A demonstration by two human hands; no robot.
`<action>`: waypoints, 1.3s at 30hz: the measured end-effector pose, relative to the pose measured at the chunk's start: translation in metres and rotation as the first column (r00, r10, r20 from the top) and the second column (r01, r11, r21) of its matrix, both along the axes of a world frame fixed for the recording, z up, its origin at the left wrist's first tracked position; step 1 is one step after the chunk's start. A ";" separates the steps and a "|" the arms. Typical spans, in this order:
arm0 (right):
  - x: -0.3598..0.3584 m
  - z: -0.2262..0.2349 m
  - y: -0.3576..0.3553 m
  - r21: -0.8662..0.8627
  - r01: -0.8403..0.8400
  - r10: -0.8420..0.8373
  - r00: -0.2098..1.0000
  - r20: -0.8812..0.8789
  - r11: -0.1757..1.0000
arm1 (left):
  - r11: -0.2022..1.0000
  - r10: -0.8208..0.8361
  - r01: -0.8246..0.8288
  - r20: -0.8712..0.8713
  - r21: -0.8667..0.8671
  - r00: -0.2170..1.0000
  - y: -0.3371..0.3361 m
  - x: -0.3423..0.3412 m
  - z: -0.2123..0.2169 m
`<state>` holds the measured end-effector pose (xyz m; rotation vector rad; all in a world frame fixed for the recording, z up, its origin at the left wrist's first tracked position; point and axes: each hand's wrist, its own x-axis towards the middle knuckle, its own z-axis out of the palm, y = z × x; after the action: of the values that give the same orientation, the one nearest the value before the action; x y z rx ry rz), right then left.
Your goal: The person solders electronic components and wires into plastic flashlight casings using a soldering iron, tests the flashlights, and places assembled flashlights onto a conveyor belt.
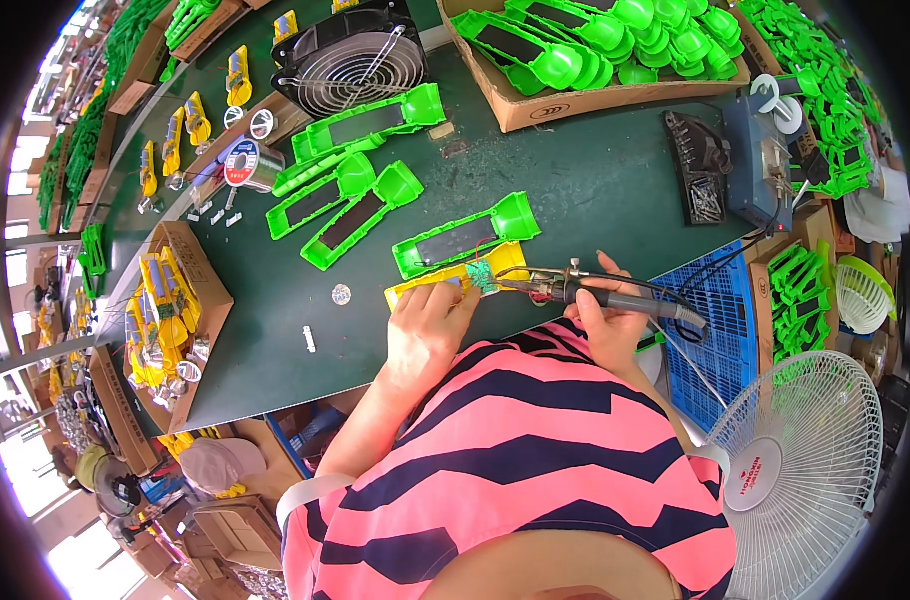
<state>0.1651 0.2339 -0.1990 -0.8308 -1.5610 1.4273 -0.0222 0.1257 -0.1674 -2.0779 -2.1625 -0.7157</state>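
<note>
My right hand is closed round a soldering iron with a solder feed at its front. Its tip reaches a small green circuit board in a yellow plastic housing. With closed fingers, my left hand grips the housing's near side, beside the board. Directly behind the yellow piece lies a green housing with a dark panel, and a thin red wire runs between the two. More green housings lie loose to the far left of my hands.
A carton of green parts stands at the back, right of a black cooling fan. A solder spool sits at the left, behind a box of yellow assemblies. At right are a blue crate and a white fan.
</note>
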 end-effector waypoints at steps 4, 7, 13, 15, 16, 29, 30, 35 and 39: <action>-0.002 0.000 -0.002 -0.034 -0.003 0.004 1.000 0.014 0.999 | 1.000 0.001 -0.001 0.000 -0.017 1.000 -0.001 -0.001 -0.001; -0.003 -0.003 -0.003 -0.079 0.012 -0.011 1.000 0.017 0.997 | 1.000 0.003 -0.002 0.009 -0.030 1.000 -0.001 -0.001 -0.001; -0.005 -0.008 -0.002 -0.035 0.009 -0.008 1.000 0.029 0.999 | 1.000 -0.019 0.019 -0.002 -0.004 1.000 0.000 -0.002 -0.001; -0.006 -0.008 -0.001 -0.024 0.004 -0.003 1.000 0.030 1.000 | 1.000 -0.019 0.019 0.000 -0.001 1.000 0.001 -0.002 -0.001; -0.007 -0.008 0.000 0.049 0.004 -0.006 0.999 0.043 0.999 | 1.000 -0.017 0.017 -0.002 0.001 1.000 0.001 -0.001 0.000; -0.001 0.009 0.000 -0.291 0.055 -0.085 0.992 -0.092 0.955 | 1.000 -0.014 0.014 -0.009 0.001 1.000 0.000 0.000 -0.001; 0.000 0.009 0.001 -0.290 0.054 -0.085 0.992 -0.093 0.955 | 1.000 -0.014 0.014 -0.009 0.002 1.000 0.000 0.000 0.000; 0.002 0.002 0.006 -0.229 0.121 -0.165 0.969 -0.184 0.966 | 1.000 0.006 -0.007 0.056 0.011 0.998 0.001 0.001 0.000; 0.009 -0.003 0.012 -0.172 0.177 -0.214 0.948 -0.234 0.969 | 0.920 0.352 -0.383 0.261 0.079 0.899 0.008 -0.024 0.004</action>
<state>0.1742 0.2459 -0.2024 -0.8319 -1.1591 1.4531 -0.0467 0.1335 -0.1634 -1.5177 -2.4589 -1.0706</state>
